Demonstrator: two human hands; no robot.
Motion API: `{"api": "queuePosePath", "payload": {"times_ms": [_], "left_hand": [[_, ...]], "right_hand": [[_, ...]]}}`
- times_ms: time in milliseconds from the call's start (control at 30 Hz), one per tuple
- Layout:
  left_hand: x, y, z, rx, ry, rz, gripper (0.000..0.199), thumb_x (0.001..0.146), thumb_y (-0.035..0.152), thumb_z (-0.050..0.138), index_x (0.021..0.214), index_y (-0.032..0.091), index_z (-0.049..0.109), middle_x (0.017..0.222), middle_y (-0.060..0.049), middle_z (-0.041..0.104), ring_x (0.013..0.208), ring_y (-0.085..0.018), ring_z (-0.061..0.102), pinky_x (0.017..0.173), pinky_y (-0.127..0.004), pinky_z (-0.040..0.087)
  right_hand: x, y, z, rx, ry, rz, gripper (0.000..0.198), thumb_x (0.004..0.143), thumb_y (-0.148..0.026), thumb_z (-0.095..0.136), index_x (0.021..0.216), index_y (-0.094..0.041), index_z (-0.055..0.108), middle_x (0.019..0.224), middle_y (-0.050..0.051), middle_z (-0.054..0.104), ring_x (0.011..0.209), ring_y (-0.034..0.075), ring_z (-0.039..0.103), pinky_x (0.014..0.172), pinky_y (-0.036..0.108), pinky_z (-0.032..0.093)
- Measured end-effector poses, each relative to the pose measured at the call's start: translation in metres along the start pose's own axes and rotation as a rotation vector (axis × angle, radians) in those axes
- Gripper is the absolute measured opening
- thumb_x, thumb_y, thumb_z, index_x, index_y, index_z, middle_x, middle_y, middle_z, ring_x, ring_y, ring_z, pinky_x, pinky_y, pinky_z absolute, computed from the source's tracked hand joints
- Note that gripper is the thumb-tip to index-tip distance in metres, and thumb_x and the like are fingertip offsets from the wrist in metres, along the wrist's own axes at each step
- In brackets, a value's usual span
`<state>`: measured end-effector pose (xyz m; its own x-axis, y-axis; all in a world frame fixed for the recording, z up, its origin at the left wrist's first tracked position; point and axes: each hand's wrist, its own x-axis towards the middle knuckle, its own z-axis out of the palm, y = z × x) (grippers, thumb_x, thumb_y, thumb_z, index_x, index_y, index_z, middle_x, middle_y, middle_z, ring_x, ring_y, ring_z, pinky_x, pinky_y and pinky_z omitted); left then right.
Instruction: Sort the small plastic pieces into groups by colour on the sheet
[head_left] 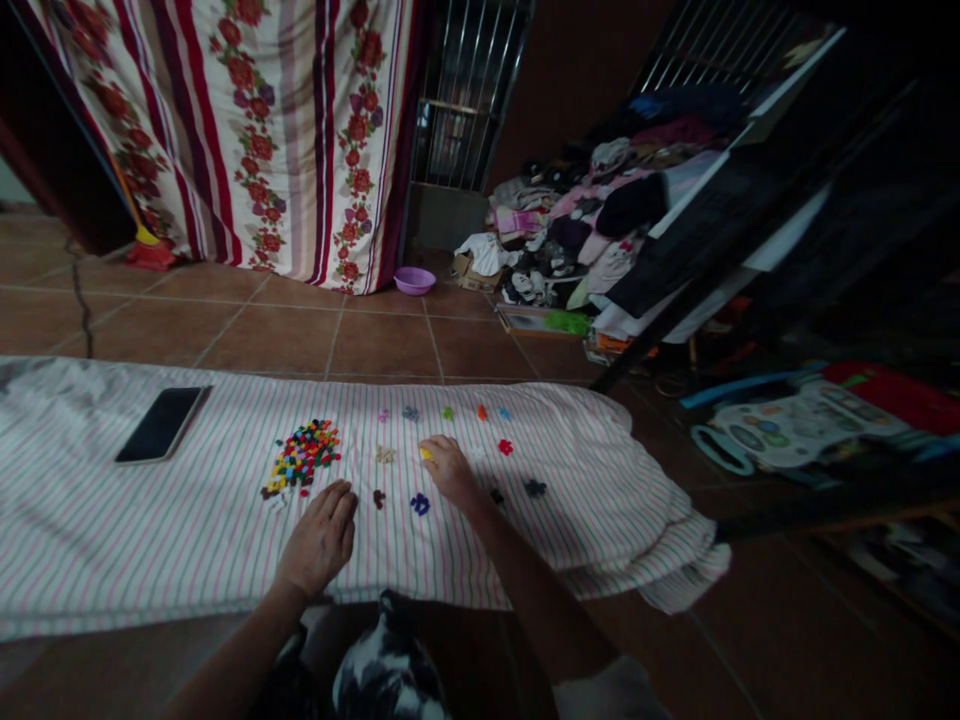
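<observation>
A heap of small multicoloured plastic pieces [306, 453] lies on the striped cloth. My left hand [321, 535] rests palm down just right of and below it, fingers together and loosely stretched, with no object visible in them. To the right, my right hand [451, 472] reaches down with its fingertips closed at a small yellow piece [425, 454], partly covered by the fingers. Around it lie little single-colour groups: beige pieces [385, 455], dark blue pieces [420, 504], brown pieces [379, 498], red pieces [505, 447], dark grey pieces [535, 488] and grey-blue pieces [410, 412].
A dark-screened phone [161, 425] lies on the left of the striped cloth [202, 540]. Beyond are a tiled floor [292, 325], a purple basin [415, 281] and a flowered curtain [300, 130]. Clothes [585, 220] are heaped at the back right, behind a slanting dark frame.
</observation>
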<state>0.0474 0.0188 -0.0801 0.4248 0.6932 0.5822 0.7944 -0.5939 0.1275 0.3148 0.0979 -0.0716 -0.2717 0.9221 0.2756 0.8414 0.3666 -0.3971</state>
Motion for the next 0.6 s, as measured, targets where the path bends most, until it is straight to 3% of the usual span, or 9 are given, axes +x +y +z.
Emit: {"api": "queuePosePath", "payload": {"times_ms": [367,600], "left_hand": [[0.002,0.0,-0.004,0.003,0.024,0.035,0.027,0.085,0.01,0.044,0.108,0.013,0.057,0.113,-0.011,0.061,0.117,-0.023,0.052,0.099,-0.039,0.05],[0.004,0.0,-0.005,0.026,0.005,0.032,0.026,0.085,0.011,0.043,0.107,0.013,0.057,0.112,-0.011,0.062,0.115,-0.023,0.054,0.097,-0.039,0.052]], "right_hand": [[-0.001,0.001,-0.006,0.078,0.114,-0.064,0.025,0.086,-0.016,0.054,0.107,-0.019,0.066,0.106,0.009,0.065,0.101,0.021,0.056,0.092,0.036,0.046],[-0.01,0.025,-0.024,0.038,0.231,0.049,0.028,0.083,-0.013,0.051,0.105,-0.017,0.068,0.106,0.01,0.066,0.1,0.022,0.058,0.092,0.035,0.047]]}}
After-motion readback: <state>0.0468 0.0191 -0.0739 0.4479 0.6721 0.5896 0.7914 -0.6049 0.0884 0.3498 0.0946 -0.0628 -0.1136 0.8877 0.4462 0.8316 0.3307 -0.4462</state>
